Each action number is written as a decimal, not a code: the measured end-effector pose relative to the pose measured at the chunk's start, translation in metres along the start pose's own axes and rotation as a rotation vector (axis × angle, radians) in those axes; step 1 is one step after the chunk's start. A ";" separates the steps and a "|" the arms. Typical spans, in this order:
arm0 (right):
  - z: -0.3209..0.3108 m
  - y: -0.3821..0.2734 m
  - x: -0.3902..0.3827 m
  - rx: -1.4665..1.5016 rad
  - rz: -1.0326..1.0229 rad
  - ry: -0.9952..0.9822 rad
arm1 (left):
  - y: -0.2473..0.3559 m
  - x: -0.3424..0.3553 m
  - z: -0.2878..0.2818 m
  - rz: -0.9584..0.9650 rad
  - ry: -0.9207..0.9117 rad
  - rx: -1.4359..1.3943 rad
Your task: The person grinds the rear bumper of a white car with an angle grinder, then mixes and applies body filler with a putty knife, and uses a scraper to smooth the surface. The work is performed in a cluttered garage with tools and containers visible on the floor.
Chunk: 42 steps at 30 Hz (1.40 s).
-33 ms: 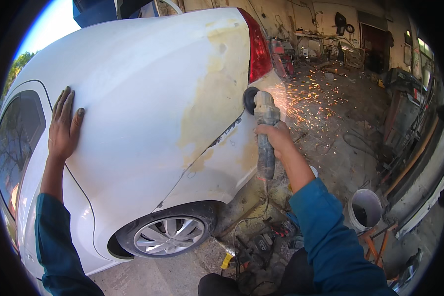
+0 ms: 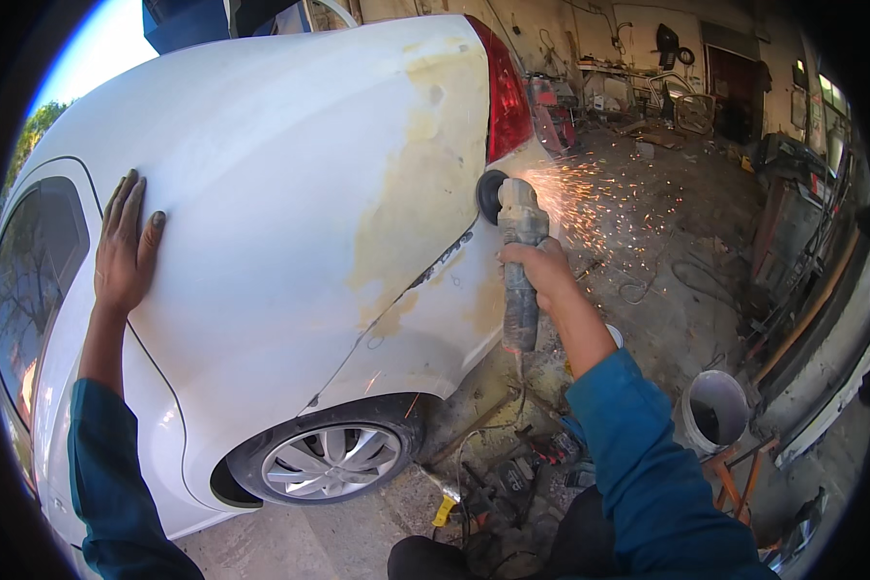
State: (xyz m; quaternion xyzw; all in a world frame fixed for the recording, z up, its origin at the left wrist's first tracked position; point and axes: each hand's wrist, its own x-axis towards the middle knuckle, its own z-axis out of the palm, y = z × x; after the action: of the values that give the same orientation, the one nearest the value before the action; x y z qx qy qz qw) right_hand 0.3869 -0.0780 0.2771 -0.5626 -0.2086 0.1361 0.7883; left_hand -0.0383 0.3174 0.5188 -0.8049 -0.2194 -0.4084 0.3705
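My left hand [image 2: 126, 242] lies flat with its fingers stretched on the white car's rear side panel [image 2: 242, 222], near the side window. My right hand [image 2: 541, 269] is wrapped round the grey body of an angle grinder [image 2: 522, 217], held upright. Its dark round disc [image 2: 491, 196] meets the car's corner just below the red tail light [image 2: 508, 101], at the upper end of the bumper seam. Orange sparks [image 2: 590, 198] spray to the right. Yellowish filler patches [image 2: 396, 203] cover the panel beside the seam, and dark chipped spots [image 2: 442, 259] run along it.
The grinder's cord [image 2: 522, 372] hangs to the floor. Below are the rear wheel [image 2: 333, 459] and a cluster of tools [image 2: 517, 478] near my knees. A white bucket [image 2: 713, 411] stands at right, beside an orange metal frame [image 2: 739, 478]. A cluttered workbench [image 2: 614, 72] lines the far wall.
The spray of sparks has changed shape, and a few streaks now show near the rear wheel arch. Both hands and the grinder stay in place.
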 end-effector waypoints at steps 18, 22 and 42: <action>-0.010 0.015 0.006 0.065 -0.011 0.084 | 0.006 0.002 -0.002 0.021 0.021 -0.032; -0.003 0.014 0.010 0.098 -0.043 0.078 | 0.003 0.002 -0.005 0.020 0.020 -0.029; 0.003 0.008 0.023 0.085 -0.101 0.114 | 0.003 0.003 0.001 -0.019 0.019 -0.012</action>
State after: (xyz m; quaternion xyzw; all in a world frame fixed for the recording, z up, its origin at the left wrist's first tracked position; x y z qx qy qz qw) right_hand 0.4055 -0.0623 0.2747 -0.5243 -0.1858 0.0726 0.8279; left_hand -0.0342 0.3164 0.5194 -0.8010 -0.2213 -0.4208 0.3638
